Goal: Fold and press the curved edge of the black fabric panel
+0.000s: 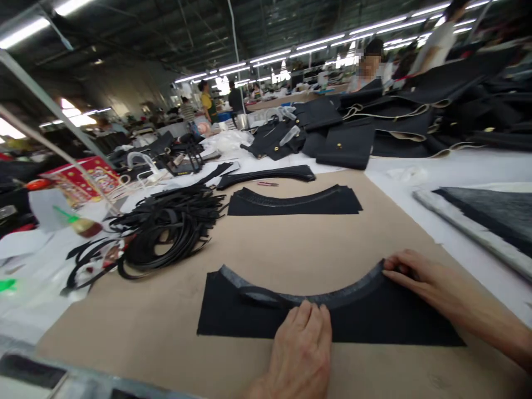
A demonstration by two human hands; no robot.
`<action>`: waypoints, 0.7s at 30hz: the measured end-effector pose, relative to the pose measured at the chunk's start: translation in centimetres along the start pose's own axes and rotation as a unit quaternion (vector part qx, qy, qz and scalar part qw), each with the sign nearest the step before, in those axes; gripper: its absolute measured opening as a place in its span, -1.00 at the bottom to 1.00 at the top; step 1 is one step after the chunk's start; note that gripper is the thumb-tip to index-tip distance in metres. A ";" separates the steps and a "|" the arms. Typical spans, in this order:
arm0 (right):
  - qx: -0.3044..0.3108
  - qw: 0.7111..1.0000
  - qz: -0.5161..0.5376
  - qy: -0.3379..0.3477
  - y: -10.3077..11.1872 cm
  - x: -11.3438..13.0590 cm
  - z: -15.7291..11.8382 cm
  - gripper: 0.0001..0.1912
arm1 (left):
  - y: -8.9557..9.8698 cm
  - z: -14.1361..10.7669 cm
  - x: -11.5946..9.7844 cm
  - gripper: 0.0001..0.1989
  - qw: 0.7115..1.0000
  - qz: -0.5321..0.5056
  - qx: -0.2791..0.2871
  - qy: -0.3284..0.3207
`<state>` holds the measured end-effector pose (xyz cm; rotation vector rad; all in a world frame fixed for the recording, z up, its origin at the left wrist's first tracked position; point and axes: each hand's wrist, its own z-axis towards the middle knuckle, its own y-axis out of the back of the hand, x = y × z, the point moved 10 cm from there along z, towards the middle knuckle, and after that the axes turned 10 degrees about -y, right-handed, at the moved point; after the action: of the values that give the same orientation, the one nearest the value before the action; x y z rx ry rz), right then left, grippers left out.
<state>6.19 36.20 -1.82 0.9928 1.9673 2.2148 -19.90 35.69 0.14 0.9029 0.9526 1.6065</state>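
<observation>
A black curved-cut panel [374, 324] lies flat on the brown board, its concave edge facing away from me and lined with a greyish band. A thin black strip [261, 297] runs along this curve, its left part looping loose over the panel. My left hand [305, 343] is closed at the middle of the curve, fingertips pressing the strip onto the panel. At the curve's right tip, my right hand [409, 271] pinches the panel's corner between thumb and fingers. The fingertips partly hide what lies under them.
Beyond lie stacked curved black panels [295, 202] and a pen [268, 184]. A heap of black strips [166, 227] is at left on the brown board [166, 327]. Black bag pieces [349, 138] pile up behind. A grey-black slab [490, 216] lies right. People work farther back.
</observation>
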 end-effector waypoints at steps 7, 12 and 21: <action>0.066 0.981 0.119 0.139 -1.7 11.3 -4.3 -0.79 | -0.2 -0.5 1.1 -0.55 0.991 -0.099 -0.019 0.084; 0.150 0.952 0.139 0.227 -6.6 17.6 -8.1 -0.76 | 4.0 -1.8 2.4 -0.66 0.969 -0.169 -0.141 0.111; 0.105 0.955 0.001 0.276 -6.7 18.2 -8.9 -0.69 | 5.5 -4.0 12.2 -0.88 0.954 -0.192 -0.002 0.232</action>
<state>-15.02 37.20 0.10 0.3969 2.4510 2.5287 -28.07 46.01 4.75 0.3018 1.3550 1.4984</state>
